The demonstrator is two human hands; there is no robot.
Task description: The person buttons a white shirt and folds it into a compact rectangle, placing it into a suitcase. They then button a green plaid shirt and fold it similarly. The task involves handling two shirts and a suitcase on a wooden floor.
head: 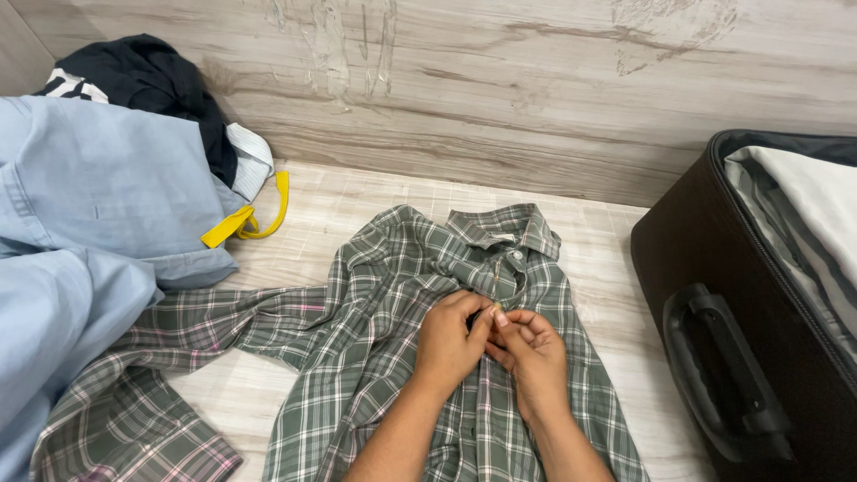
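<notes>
A green plaid shirt lies flat on the pale wood-look floor, collar toward the wall and one sleeve stretched out to the left. My left hand and my right hand meet over the shirt's front placket just below the collar. The fingertips of both hands pinch the cloth together at a small button there. The lower placket is hidden under my forearms.
A pile of light blue and dark clothes with a yellow strap lies at the left. An open dark suitcase holding folded striped cloth stands at the right. A wood-grain wall runs behind the shirt.
</notes>
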